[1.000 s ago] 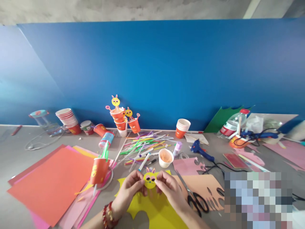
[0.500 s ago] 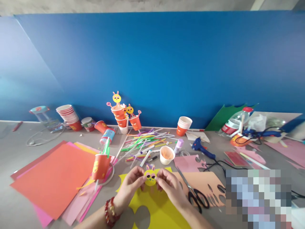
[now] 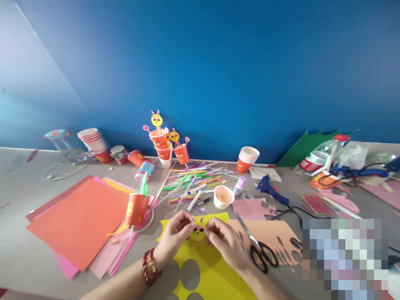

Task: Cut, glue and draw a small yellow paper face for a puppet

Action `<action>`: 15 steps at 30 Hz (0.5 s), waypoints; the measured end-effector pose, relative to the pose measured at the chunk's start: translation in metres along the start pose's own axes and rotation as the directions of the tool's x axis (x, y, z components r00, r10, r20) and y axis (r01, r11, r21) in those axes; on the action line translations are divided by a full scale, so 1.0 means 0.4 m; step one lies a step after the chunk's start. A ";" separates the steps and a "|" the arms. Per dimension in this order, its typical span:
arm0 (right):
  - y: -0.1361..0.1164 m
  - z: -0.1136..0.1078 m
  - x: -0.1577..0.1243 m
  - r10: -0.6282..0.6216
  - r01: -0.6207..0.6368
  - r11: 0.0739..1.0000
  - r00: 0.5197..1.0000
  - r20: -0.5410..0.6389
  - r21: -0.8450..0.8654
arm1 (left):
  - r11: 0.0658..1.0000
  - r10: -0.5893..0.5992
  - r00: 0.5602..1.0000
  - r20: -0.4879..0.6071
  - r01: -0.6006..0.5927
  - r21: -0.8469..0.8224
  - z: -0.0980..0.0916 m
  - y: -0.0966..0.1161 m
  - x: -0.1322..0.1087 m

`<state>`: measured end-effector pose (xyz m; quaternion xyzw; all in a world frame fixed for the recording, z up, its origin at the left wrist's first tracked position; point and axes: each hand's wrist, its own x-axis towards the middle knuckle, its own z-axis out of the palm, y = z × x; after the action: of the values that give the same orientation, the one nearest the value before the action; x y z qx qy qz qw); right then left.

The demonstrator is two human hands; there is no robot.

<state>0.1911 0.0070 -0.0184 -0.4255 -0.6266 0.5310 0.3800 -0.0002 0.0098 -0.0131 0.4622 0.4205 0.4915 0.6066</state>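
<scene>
A round yellow paper rabbit face (image 3: 198, 232), with pink ears and dark eyes, is held upright between both hands. My left hand (image 3: 177, 232) pinches its left edge between thumb and fingers. On the opposite edge, my right hand (image 3: 222, 236) grips it the same way. Under both hands lies a yellow paper sheet (image 3: 215, 271) with round holes cut out. Black-handled scissors (image 3: 258, 250) rest just right of my right hand, on a peach paper sheet (image 3: 281, 233). Beyond the hands stands a white tub (image 3: 223, 197) with something orange inside.
Coloured straws (image 3: 193, 183) are scattered behind. An orange cup with straws (image 3: 136, 208) stands left, beside stacked coloured paper (image 3: 81, 221). Finished rabbit cups (image 3: 161, 141) stand near the blue wall. To the right are a blue glue gun (image 3: 271, 191), its cord, and a plastic bottle (image 3: 321, 156).
The view has tilted down slightly and shifted, so the table items sit a little higher and further right. Both hands still hold the rabbit face.
</scene>
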 end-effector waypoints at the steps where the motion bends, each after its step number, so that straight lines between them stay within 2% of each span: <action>1: -0.003 0.000 0.000 -0.001 0.001 1.000 1.000 -0.001 -0.009 | 1.000 -0.001 1.000 -0.001 0.001 0.003 0.000 0.000 -0.001; 15: -0.030 0.006 -0.004 0.010 -0.010 0.999 1.000 -0.022 -0.037 | 0.999 0.032 0.999 -0.011 -0.032 0.028 0.005 0.015 -0.007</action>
<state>0.1878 0.0037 -0.0071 -0.4414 -0.6302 0.5164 0.3761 0.0001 0.0072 -0.0066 0.4744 0.4232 0.4978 0.5900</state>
